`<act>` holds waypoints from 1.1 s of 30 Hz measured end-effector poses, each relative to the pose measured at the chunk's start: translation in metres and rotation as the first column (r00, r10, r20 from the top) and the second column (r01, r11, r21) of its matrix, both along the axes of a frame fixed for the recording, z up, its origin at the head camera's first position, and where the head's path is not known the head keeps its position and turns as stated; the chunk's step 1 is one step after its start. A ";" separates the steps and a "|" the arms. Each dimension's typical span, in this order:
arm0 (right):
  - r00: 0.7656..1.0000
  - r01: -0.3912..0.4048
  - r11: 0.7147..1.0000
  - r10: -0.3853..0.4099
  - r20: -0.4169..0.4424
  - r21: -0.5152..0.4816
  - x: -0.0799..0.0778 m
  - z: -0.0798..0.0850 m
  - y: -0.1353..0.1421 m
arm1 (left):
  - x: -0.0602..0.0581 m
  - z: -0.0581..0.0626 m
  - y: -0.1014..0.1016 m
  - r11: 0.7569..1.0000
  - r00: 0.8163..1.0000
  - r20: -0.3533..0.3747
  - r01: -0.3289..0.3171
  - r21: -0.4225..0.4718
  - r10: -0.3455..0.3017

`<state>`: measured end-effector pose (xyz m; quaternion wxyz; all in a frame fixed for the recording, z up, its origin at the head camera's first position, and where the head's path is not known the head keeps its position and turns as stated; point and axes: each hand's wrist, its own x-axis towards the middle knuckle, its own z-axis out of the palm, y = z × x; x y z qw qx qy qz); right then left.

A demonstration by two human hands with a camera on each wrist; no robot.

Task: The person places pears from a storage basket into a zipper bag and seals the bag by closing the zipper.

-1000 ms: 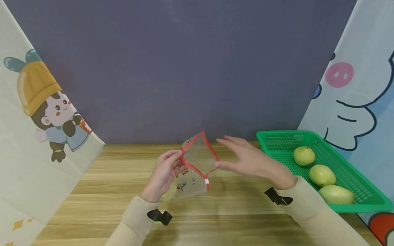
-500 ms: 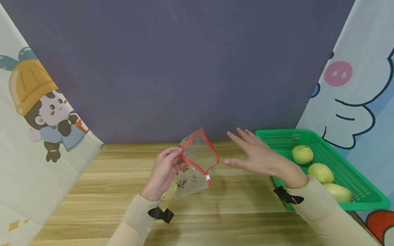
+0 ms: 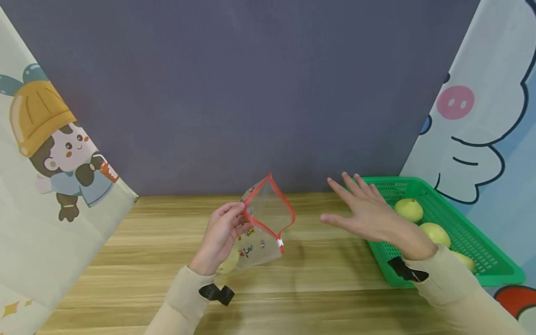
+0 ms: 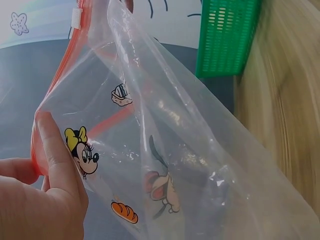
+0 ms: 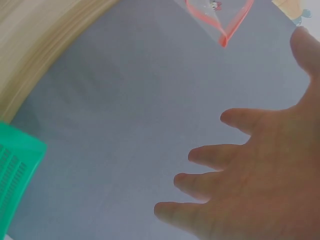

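In the head view my left hand (image 3: 222, 235) pinches the red-edged rim of a clear zip bag (image 3: 259, 251) printed with cartoon figures. The bag's mouth gapes, and a white slider sits at its near corner. Close up, the left wrist view shows the thumb and fingers on the red zip edge of the bag (image 4: 115, 150). A pale yellow-green pear (image 3: 229, 261) shows at the bag's lower left, partly hidden by the left hand; I cannot tell if it is inside. My right hand (image 3: 370, 211) is spread and holds nothing, between the bag and a green basket (image 3: 387, 267).
Inside the green basket lie a pear (image 3: 408, 211), a second pear (image 3: 436, 234) and a third pear (image 3: 465, 260), the last two partly covered by the right arm. A wooden table (image 3: 167, 288) lies below, with a dark grey panel (image 3: 234, 93) behind it.
My right hand has moved away from the bag's mouth, rightward to the near-left side of the basket, its fingers spreading wider. My left hand and the bag have stayed nearly in place.
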<state>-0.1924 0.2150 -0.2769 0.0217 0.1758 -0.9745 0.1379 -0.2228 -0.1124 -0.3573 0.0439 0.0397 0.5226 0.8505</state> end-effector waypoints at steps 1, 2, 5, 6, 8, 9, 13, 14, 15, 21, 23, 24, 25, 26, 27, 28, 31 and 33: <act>1.000 0.006 1.000 -0.006 0.001 0.002 0.000 0.000 0.002 | 0.000 0.000 0.000 1.000 1.000 0.001 0.001 0.003 -0.001; 1.000 0.012 1.000 -0.012 0.002 0.005 0.000 0.000 0.004 | 0.000 0.000 0.000 1.000 1.000 0.003 0.001 0.005 -0.001; 1.000 0.026 1.000 -0.026 0.002 0.015 -0.001 -0.001 0.010 | 0.000 -0.001 -0.001 1.000 1.000 0.004 0.003 0.006 -0.003; 1.000 0.031 0.999 -0.031 0.003 0.019 -0.001 -0.001 0.012 | 0.001 0.000 -0.001 1.000 1.000 0.004 0.002 0.006 -0.002; 0.999 0.038 0.999 -0.038 0.002 0.021 -0.001 -0.001 0.017 | 0.001 0.000 -0.001 1.000 1.000 0.002 0.003 0.003 -0.003; 0.999 0.042 0.999 -0.042 0.004 0.021 -0.001 -0.002 0.019 | 0.001 0.000 -0.001 1.000 1.000 0.001 0.003 0.002 -0.003; 0.998 0.056 0.998 -0.056 0.009 0.022 -0.001 -0.001 0.029 | 0.002 0.000 -0.001 1.000 1.000 -0.003 0.005 -0.002 -0.005; 0.998 0.057 0.998 -0.057 0.010 0.020 -0.002 -0.001 0.032 | 0.002 0.000 -0.001 1.000 1.000 -0.003 0.005 -0.002 -0.005; 0.998 0.059 0.998 -0.059 0.012 0.018 -0.002 -0.001 0.035 | 0.002 0.000 -0.001 1.000 1.000 -0.003 0.005 -0.002 -0.005; 0.997 0.078 0.997 -0.078 0.015 0.020 -0.003 0.000 0.047 | 0.003 0.000 -0.001 1.000 1.000 0.002 0.001 0.000 -0.001; 0.996 0.085 0.996 -0.085 0.018 0.020 -0.003 -0.001 0.051 | 0.004 0.000 -0.001 1.000 1.000 0.002 0.000 0.001 0.000; 0.996 0.087 0.996 -0.087 0.020 0.019 -0.003 -0.002 0.054 | 0.004 0.000 -0.001 1.000 1.000 0.002 0.000 0.001 0.000; 0.996 0.090 0.996 -0.090 0.023 0.019 -0.003 -0.003 0.057 | 0.004 0.001 -0.001 1.000 1.000 0.002 0.000 0.001 0.000; 0.996 0.091 0.996 -0.091 0.026 0.015 -0.003 -0.004 0.059 | 0.004 0.001 -0.001 1.000 1.000 0.001 -0.001 0.001 0.001; 0.995 0.094 0.995 -0.094 0.027 0.012 -0.003 -0.005 0.062 | 0.004 0.001 -0.001 1.000 1.000 0.000 0.000 0.001 0.000; 0.995 0.098 0.995 -0.099 0.027 0.011 -0.003 -0.006 0.065 | 0.005 0.001 -0.001 1.000 1.000 -0.001 -0.002 0.001 0.002; 0.994 0.109 0.994 -0.109 0.023 0.012 -0.002 -0.010 0.074 | 0.005 0.001 -0.001 1.000 1.000 -0.003 -0.003 -0.001 0.003; 0.993 0.115 0.993 -0.115 0.018 0.017 -0.001 -0.013 0.081 | 0.006 0.002 0.000 1.000 1.000 -0.004 -0.004 0.000 0.004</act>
